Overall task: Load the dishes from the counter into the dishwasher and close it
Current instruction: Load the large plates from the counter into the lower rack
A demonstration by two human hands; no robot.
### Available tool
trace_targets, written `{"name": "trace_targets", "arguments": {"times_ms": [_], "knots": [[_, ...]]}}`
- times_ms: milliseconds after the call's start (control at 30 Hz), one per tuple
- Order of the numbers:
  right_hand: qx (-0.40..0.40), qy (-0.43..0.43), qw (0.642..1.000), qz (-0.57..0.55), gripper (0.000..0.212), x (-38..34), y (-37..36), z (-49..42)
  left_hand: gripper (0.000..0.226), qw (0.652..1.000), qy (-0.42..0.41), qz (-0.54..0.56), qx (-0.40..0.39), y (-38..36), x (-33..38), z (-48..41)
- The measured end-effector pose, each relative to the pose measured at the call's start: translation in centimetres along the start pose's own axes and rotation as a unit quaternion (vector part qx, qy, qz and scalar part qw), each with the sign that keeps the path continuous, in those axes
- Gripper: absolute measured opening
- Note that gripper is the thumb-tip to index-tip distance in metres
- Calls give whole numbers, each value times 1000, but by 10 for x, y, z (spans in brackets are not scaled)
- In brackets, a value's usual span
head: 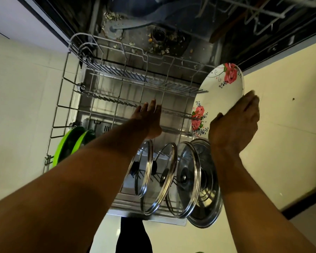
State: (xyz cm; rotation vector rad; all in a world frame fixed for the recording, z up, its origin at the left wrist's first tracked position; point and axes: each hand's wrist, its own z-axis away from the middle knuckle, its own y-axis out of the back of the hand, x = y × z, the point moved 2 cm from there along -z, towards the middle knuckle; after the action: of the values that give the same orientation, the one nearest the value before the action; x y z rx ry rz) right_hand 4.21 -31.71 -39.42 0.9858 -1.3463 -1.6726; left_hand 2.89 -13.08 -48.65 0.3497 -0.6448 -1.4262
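Closest up are the person's left forearm [71,189] and right forearm [254,207], both stretched down over the pulled-out lower rack [57,106] of the dishwasher [135,21].

The right hand [239,119] has its fingers curled round the near edge of a floral plate [221,92] and holds it tilted up on edge over the rack's right side. So the task's dish is in that hand, not slotted yet. The left hand [150,117] is flat and spread with nothing in it, reaching toward the tines just left of the plate. I can't tell if it's actually touching the wire.

My read: we're mid-load and this plate is the piece in hand. Next move looks like lowering it upright between two tines ahead of the hands, keeping it off the lids behind.

Count so far:
- One floral plate.
- Four lids standing below the right wrist: three glass lids [162,179] with steel rims and one all-steel lid [206,194].
- Two green plates [67,145] parked well off to the left of the left arm.

Also, there's food grit on the tub floor [162,46] beyond the hands. The counter isn't in view, so no idea what's left.
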Motion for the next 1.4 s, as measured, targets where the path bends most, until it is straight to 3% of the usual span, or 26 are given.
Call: {"name": "trace_targets", "arguments": {"times_ms": [167, 400, 667, 1000, 1400], "knots": [[-29, 147, 986, 74, 72, -23, -12, 36, 83, 999, -4, -27, 38, 5, -21, 20], [-98, 221, 966, 96, 69, -52, -19, 88, 79, 997, 2, -25, 79, 10, -56, 67], [-175, 255, 949, 57, 73, -117, 33, 136, 81, 992, 38, -30, 116, 32, -101, 159], [-128, 348, 928, -27, 70, -221, 191, 241, 75, 976, 120, 25, 178, 116, -140, 368], [4, 422, 902, -87, 66, -370, 331, 365, 78, 913, 136, -100, 370, 247, -247, 584]]}}
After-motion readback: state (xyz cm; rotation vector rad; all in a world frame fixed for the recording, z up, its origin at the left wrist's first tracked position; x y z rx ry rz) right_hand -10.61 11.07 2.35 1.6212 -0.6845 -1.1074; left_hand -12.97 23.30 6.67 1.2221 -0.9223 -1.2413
